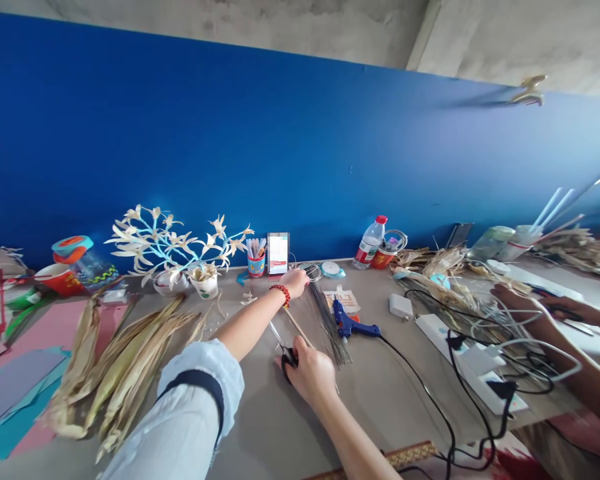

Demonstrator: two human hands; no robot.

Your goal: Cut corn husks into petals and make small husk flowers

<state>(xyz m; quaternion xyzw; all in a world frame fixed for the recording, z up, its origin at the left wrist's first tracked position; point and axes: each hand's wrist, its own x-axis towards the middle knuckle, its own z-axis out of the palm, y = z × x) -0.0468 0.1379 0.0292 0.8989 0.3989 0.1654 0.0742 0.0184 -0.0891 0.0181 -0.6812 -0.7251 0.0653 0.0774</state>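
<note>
My left hand (296, 283), with a red bead bracelet at the wrist, reaches to the back of the table, at the far end of a bundle of thin grey wires (329, 327). Its fingertips are too small to make out. Lower down, my right hand (313, 370) is closed round the black handles of a pair of scissors (289, 360), whose blades point away toward the upper left. Beside the wires lies a blue glue gun (354, 325). A phone (279, 255) stands upright behind my left hand.
Dried husks (130, 367) and coloured paper (20, 393) lie at the left, behind them white flowers (165, 243). A bottle (370, 245) stands at the back. A power strip (470, 373) with tangled cables lies at the right, where another person's hands (517, 303) are at work.
</note>
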